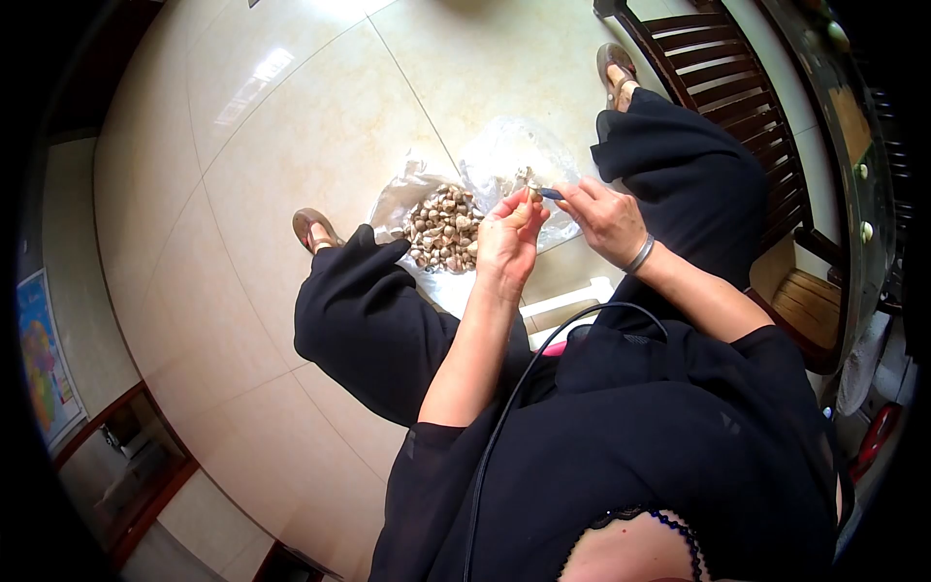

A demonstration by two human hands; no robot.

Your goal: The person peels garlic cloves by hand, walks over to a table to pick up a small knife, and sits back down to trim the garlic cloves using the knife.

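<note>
My left hand [509, 236] pinches a small pale mushroom-like piece [534, 194] between thumb and fingers. A small tool with a dark handle [551, 194] is held in my right hand [606, 221], its tip at that piece. Under and left of my hands, an open plastic bag [393, 202] holds a pile of small brown and whitish round pieces [444, 228]. Beyond my fingers lies a second clear plastic bag [504, 145] with a few pale bits in it.
A dark slatted wooden chair [718, 73] stands at the upper right, beside a glossy dark table edge [853, 145]. Part of a white stool [572, 303] shows between my legs. My shoes [312, 228] rest on the tiled floor [262, 194].
</note>
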